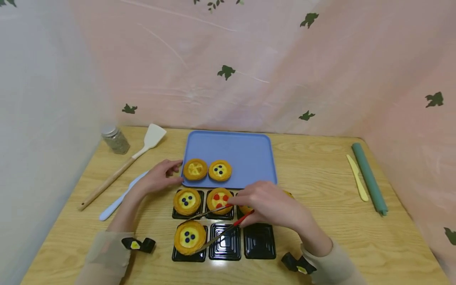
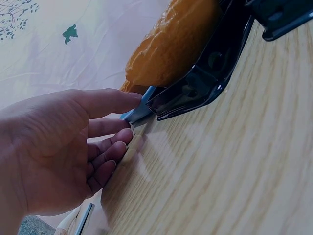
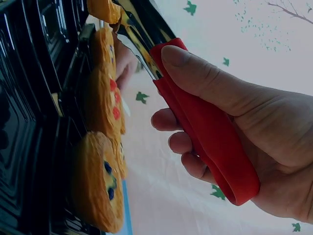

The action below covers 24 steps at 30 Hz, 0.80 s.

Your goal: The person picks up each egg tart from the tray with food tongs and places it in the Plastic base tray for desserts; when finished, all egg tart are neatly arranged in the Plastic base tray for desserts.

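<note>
My right hand (image 1: pixel 270 204) grips a pair of tongs (image 3: pixel 205 122) by the red handles. Their metal arms spread to either side of a tart with blueberries (image 1: pixel 190 237) at the front left black container. My left hand (image 1: pixel 162 176) rests its fingers at the left edge of the blue tray (image 1: pixel 249 158), loosely bent in the left wrist view. Two tarts sit on the tray's front left: one with yellow wedges (image 1: pixel 195 169), one with blueberries (image 1: pixel 220 170). In the back row of containers are another blueberry tart (image 1: pixel 187 201) and a strawberry tart (image 1: pixel 219 201); my right hand partly covers further tarts.
Two front black containers (image 1: pixel 259 241) hold no tart. On the left lie a spatula (image 1: pixel 124 168) and a pale blue knife (image 1: pixel 121 200), with a glass jar (image 1: pixel 115 139) behind. A yellow knife (image 1: pixel 357 178) and a green rolling pin (image 1: pixel 369 179) lie at the right.
</note>
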### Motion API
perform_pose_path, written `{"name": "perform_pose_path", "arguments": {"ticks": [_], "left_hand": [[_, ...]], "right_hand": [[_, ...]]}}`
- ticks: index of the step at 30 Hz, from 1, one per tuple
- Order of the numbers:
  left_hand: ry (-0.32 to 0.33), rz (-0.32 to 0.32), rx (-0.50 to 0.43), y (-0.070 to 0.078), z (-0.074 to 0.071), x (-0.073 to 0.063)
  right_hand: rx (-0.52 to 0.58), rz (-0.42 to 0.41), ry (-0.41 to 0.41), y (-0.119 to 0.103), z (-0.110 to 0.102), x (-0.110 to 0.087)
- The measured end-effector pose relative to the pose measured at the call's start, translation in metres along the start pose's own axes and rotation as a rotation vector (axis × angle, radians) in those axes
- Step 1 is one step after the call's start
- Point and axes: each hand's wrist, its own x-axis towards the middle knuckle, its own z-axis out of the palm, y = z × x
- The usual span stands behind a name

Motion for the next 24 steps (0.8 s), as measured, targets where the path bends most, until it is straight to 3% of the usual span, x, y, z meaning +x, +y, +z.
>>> {"name": "perform_pose_path", "arguments": {"ticks": [24], "left_hand": [[-0.006,0.015,-0.003,0.0030,-0.0014,-0.0018]], "right_hand": [[-0.038,0.012,-0.047,-0.0058,0.0058,0.0029]]}}
